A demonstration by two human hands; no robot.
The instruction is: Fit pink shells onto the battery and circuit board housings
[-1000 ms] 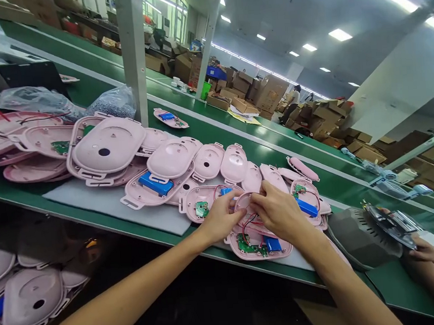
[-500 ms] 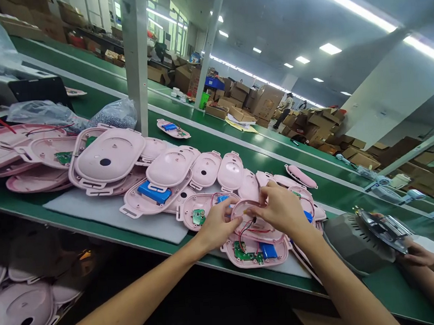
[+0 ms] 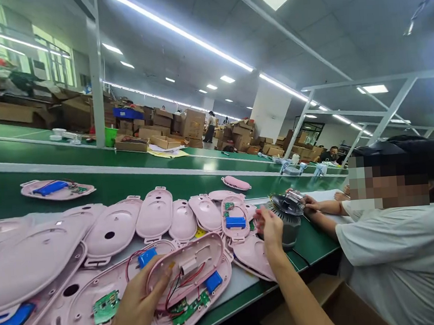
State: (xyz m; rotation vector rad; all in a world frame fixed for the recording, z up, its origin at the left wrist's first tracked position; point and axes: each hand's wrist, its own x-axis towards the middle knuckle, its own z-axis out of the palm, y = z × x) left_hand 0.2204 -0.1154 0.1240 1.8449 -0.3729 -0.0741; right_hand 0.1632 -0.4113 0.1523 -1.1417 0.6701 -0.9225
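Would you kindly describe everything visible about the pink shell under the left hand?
The pink shell looks like smooth moulded plastic, oval, lying open side up and tilted on a matching half below. Red and black wires run from it to a green circuit board and a blue battery. The left hand grips its near-left rim.

The person's own left hand [image 3: 138, 306] and right hand [image 3: 271, 228] are both bare. No gloves, rings or watch show on them. Both arms are bare too, with no sleeves anywhere in view. The fingernails are short and plain. Above the long green bench [image 3: 92, 186], only hands, wrists and forearms can be seen.
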